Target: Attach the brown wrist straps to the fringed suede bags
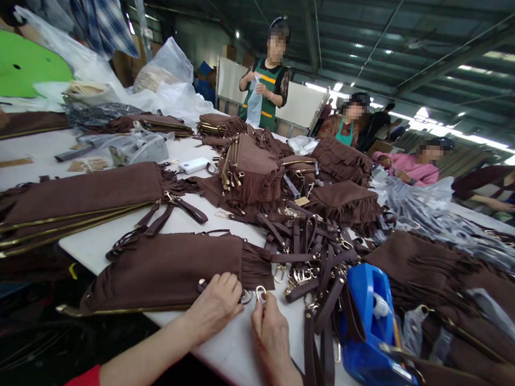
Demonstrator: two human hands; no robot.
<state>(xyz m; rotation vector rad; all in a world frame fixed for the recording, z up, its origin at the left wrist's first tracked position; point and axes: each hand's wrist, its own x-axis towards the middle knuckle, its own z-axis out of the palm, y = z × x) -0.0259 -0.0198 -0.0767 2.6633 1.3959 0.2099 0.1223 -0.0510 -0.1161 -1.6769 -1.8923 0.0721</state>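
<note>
A dark brown fringed bag (173, 269) lies flat in front of me, its brass zipper edge towards me. My left hand (218, 305) is closed at the bag's near right corner, fingers bent over its edge. A small metal ring (246, 296) shows beside those fingertips. My right hand (274, 333) pinches a gold-coloured metal clasp (260, 293), just right of the ring and apart from it. Whatever is attached below the clasp is mostly hidden by the hand. A heap of brown wrist straps (318, 258) with metal clasps lies right of the bag.
A blue tape dispenser (369, 329) stands right of the straps. Stacked fringed bags lie at the left (91, 191) and centre back (254, 164). Clear plastic bags (427, 206) cover the right side. A co-worker (266, 85) stands behind the table; other people sit at right.
</note>
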